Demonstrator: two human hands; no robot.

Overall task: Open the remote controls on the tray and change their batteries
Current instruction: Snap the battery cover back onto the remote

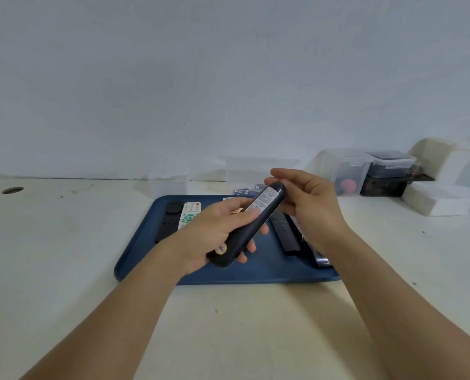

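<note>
My left hand (214, 231) grips a dark remote control (251, 227) held back side up above the blue tray (255, 272); a white label and a round yellow sticker show on its back. My right hand (308, 198) holds the remote's far end, fingers curled round its tip. On the tray lie a black remote (169, 220) and a white remote with green buttons (188, 212) at the left. Another black remote (286, 234) lies at the right, partly behind my right wrist. Blue batteries (242, 191) lie just beyond the tray's far edge.
A clear plastic box (168, 182) stands behind the tray. Lidded clear containers (352, 171) and a dark box (384, 185) sit at the back right, beside a white tub (439, 201). A round cable hole (12, 190) is in the table at far left.
</note>
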